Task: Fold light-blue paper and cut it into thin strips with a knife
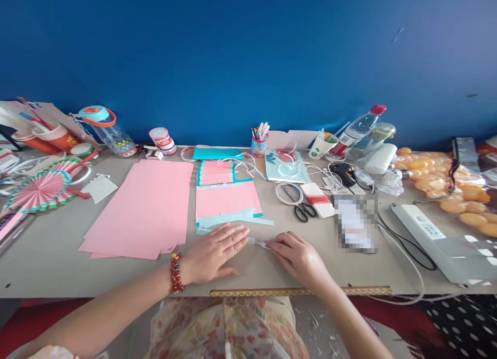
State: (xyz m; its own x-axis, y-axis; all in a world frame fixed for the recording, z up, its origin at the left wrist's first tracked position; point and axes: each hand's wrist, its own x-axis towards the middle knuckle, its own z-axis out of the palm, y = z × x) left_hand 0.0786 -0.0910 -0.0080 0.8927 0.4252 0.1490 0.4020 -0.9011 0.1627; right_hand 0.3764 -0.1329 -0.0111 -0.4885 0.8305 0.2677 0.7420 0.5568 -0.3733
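My left hand [219, 250] lies flat on the table, fingers stretched out, over a narrow pale green paper strip [202, 231] whose ends show on both sides. To its right, my right hand [297, 258] is closed round a slim whitish tool [265, 245]. The tool's tip meets the strip's right end; its kind is mostly hidden by the fingers. Just beyond the hands, pale blue paper strips [233, 219] lie across a pink sheet with teal edges [225, 198]. Behind that sits a smaller pink folded piece [215, 173] with teal borders.
Pink sheets [143, 209] are stacked at left, near a pleated paper fan [44, 191]. Black-handled scissors [305, 212], a white cable coil [289, 193] and a power strip [421, 240] lie at right. A pen cup [259, 144] and plastic bottle [359, 131] stand at the back.
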